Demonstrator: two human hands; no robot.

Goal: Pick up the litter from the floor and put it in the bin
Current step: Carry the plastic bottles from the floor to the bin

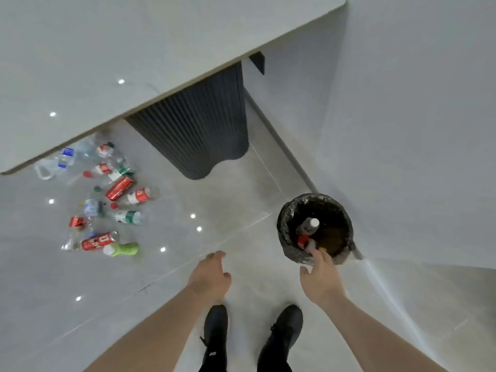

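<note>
Both hands empty — left hand [210, 275] loosely curled, right hand [320, 277] spread at the bin [284, 232] rim; bottles and cans [107, 200] litter the floor [201, 210].

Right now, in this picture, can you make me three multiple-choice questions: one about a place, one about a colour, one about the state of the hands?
1. Where does the litter pile lie, seen from the person?
A. Front left, on the floor by the table edge
B. Inside the bin
C. Behind the shoes

2. What colour is the bottle at the pile's near end?
A. Blue
B. Light green
C. Black

3. What do the hands hold?
A. Each a can
B. One bottle together
C. Nothing

Answers:
1. A, the bottles and cans lie left of the dark ribbed table base.
2. B, it is green with a white cap.
3. C, the left hand and the right hand are empty beside the bin.
</note>
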